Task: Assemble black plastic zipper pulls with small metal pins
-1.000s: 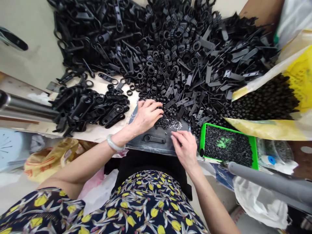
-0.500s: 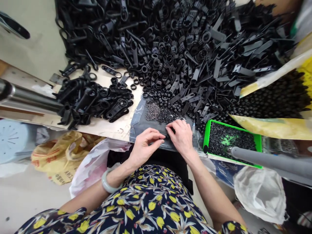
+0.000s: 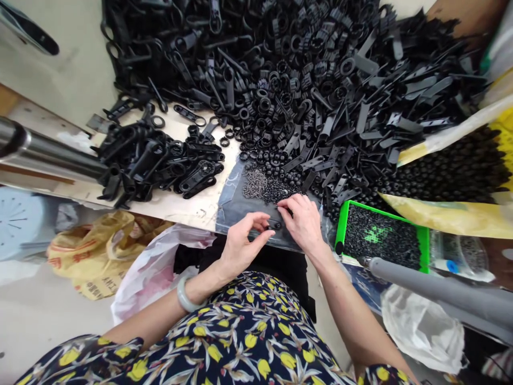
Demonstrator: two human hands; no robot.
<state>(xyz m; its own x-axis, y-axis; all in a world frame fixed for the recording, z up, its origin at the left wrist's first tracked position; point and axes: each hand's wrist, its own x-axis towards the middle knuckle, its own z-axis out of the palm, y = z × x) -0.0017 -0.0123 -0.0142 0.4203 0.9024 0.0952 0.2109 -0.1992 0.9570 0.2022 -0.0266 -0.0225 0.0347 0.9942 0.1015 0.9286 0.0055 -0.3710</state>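
- Nearest, the floral top (image 3: 240, 326) fills the bottom edge, which cuts it off.
- A pale bangle (image 3: 185, 295) circles the left wrist.
- The left hand (image 3: 247, 238) is curled, thumb and fingertips close together with a small gap behind them; whether they pinch anything, I cannot tell.
- The piece (image 3: 276, 225), dark and ring-ended, lies on the mat (image 3: 232, 211) between the hands, just beside the left fingertips, which hide part of it. Black on black, its outline is hard to make out.
- The right hand (image 3: 302, 222) is bent, thumb and forefinger nearly meeting just beyond the piece; anything between them is too small to tell.
- Beyond the fingers sit grey bits (image 3: 254, 183) and black bits (image 3: 276, 188), the latter partly behind the right hand.
- Right of that hand stands the green tray (image 3: 342, 230), holding small black parts.
- Left of the mat, levers (image 3: 160, 166) overlap in a pile.
- Right, the yellow bag (image 3: 444, 206) is cut off by the frame.
- Farthest, the heap (image 3: 280, 80) runs out of view at the top.
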